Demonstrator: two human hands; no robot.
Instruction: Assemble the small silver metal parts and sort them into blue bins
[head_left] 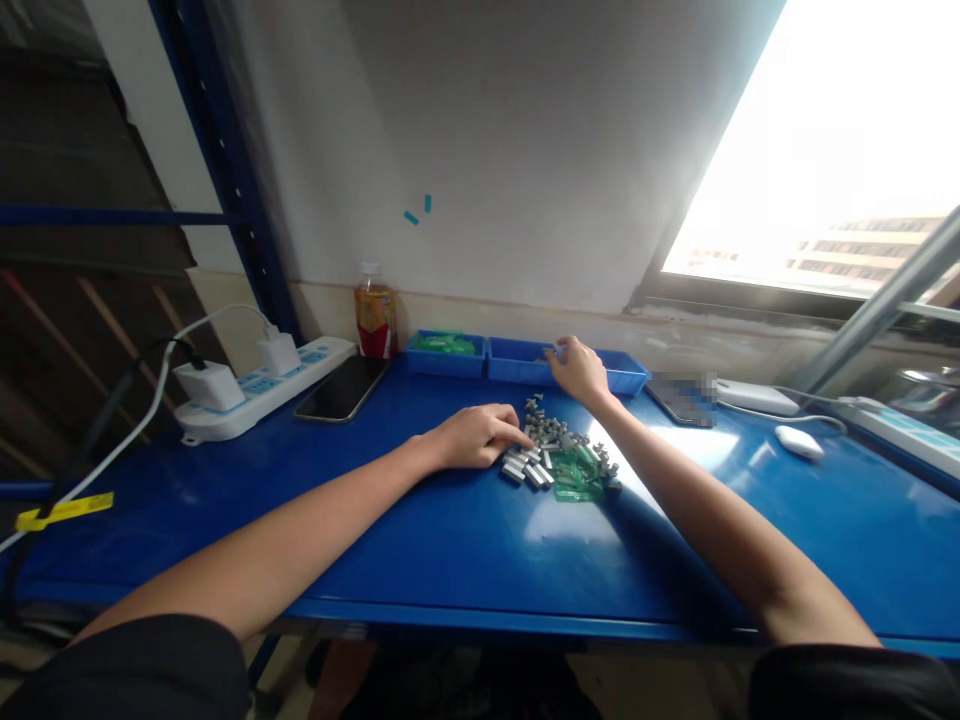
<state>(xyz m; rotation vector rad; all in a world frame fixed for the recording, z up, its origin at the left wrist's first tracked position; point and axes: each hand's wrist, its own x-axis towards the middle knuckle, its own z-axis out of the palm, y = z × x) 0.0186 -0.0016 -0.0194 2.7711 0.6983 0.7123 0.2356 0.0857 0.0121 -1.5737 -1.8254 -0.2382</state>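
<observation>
My left hand (pixel 480 436) rests on the blue table (pixel 420 540), its fingers curled and touching the left edge of a pile of small grey metal parts (pixel 541 450). Green plastic pieces (pixel 576 474) lie at the pile's near side. My right hand (pixel 577 368) reaches over the rim of a blue tray (pixel 622 376) at the back, fingers bent down into it; what they touch is hidden. A second blue tray (pixel 445 356) to the left holds green pieces.
A drink bottle (pixel 375 320) stands by the wall. A dark phone (pixel 343 388) and a white power strip (pixel 262 390) with chargers lie at the left. Another phone (pixel 682 396), a white box (pixel 757 396) and a white mouse (pixel 798 440) lie at the right.
</observation>
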